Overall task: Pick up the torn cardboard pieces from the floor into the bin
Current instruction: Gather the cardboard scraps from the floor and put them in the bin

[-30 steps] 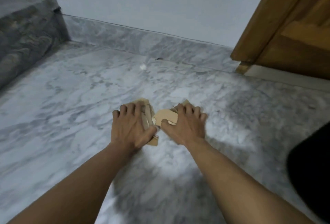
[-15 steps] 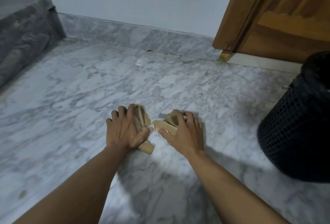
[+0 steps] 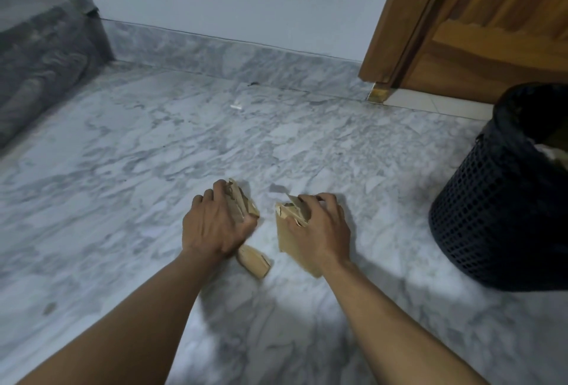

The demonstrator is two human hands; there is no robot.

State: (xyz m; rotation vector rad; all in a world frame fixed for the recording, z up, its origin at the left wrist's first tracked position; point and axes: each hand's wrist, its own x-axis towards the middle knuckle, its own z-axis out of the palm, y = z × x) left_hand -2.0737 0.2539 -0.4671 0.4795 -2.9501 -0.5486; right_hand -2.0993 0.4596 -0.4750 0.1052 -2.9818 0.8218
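Low over marble floor (image 3: pixel 147 169), left of bin (image 3: pixel 491 218): your left hand (image 3: pixel 212 228) clutches cardboard pieces (image 3: pixel 241 205), right hand (image 3: pixel 321 231) grips more. Light, stiff, ragged. Pinch stacks across flat faces, else you shed scraps.

Marble floor (image 3: pixel 153 185): black bin (image 3: pixel 479 215), white scrap (image 3: pixel 236 106)

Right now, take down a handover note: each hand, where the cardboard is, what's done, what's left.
The left hand grips a bunch of torn cardboard close to the floor.
The right hand grips a second bunch.
The black mesh bin stands off to the right, apart from both.
Done: pieces gathered into the hands.
Left: drop both bunches in the bin; a small white scrap lies near the wall.
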